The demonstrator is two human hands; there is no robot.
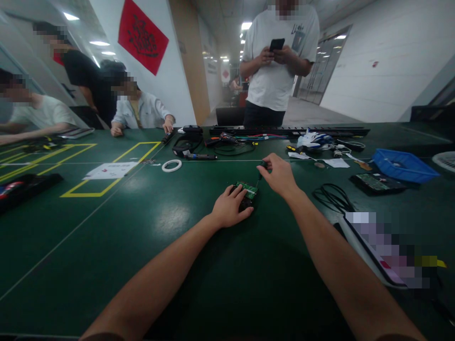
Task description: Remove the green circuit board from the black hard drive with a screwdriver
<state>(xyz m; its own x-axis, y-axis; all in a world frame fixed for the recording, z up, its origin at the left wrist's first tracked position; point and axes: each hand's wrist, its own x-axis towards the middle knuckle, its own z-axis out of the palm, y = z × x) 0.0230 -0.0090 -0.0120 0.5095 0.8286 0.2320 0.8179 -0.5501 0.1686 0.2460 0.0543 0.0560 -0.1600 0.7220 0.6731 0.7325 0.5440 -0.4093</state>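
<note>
A small black device with a green circuit board [250,190] on top lies on the green table in front of me. My left hand [230,208] holds it down, fingers across the board and thumb along the near side, covering part of it. Between the closed fingers of my right hand [281,176] is a screwdriver [261,173] with a dark handle. It stands nearly upright, its thin shaft pointing down at the board's right edge. Whether the tip touches a screw is too small to tell.
At right are a blue tray [405,166], another dark device with a green board [378,182], a coiled black cable [332,198] and a tablet-like screen [386,251]. A white tape ring [171,166] lies left. Tools and cables line the back; several people are around.
</note>
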